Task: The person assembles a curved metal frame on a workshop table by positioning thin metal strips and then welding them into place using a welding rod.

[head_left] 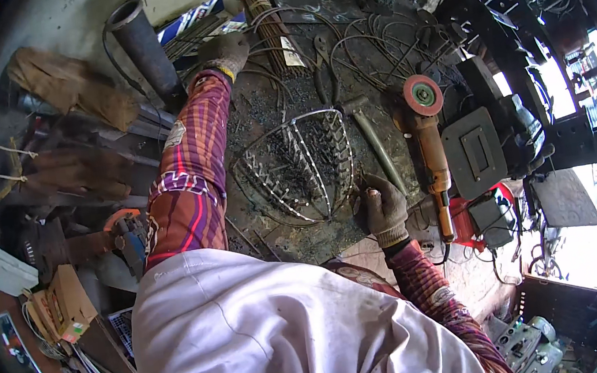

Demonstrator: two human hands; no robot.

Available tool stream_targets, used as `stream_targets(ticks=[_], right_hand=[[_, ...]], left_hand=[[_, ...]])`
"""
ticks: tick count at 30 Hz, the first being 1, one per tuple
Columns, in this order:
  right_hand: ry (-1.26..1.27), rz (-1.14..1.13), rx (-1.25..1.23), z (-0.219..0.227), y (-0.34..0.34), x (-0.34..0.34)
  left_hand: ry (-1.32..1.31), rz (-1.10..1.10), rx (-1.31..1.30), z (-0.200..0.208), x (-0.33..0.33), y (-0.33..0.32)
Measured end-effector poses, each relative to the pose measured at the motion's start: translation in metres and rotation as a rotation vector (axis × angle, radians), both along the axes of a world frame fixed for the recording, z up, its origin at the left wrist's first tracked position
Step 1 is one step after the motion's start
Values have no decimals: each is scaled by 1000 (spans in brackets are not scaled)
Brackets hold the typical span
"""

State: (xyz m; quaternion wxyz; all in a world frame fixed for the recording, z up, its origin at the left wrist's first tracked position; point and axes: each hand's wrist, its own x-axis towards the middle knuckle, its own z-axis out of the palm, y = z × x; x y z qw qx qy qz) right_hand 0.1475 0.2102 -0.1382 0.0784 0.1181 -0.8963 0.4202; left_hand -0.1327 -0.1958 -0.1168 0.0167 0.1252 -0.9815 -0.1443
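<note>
A fan-shaped metal frame of bent rods, its ribs lined with short studs, lies on the dark workbench. At the far left of the bench, my gloved left hand is at the near side of a blue and white box of thin rods. Its fingers are mostly out of sight, so any grip is unclear. My gloved right hand rests by the near right corner of the frame with its fingers curled in; whatever they may hold cannot be made out. A hammer lies just beyond it.
Right of the hammer lies an orange angle grinder with a reddish disc, beside a dark welding mask. Pliers, a tied rod bundle and looping wires fill the far side. An upright metal pipe stands left.
</note>
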Motion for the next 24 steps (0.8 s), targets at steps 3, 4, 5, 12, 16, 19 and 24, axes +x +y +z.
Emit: stream_targets(ticks=[3, 4, 5, 12, 16, 19, 24], right_hand=[[6, 36, 0, 3, -6, -2], [-2, 40, -9, 3, -6, -2], [2, 43, -12, 4, -8, -2], [-6, 34, -28, 14, -12, -2], [-26, 38, 35, 14, -9, 0], [-17, 38, 9, 11, -10, 0], [31, 23, 66, 12, -13, -3]], left_hand=[[-79, -13, 21, 35, 23, 10], [-181, -37, -12, 53, 28, 18], [-178, -34, -15, 56, 31, 17], [-207, -72, -189, 38, 36, 4], [-137, -191, -118, 25, 42, -6], [-59, -252, -22, 49, 51, -13], [-124, -259, 807, 94, 70, -18]])
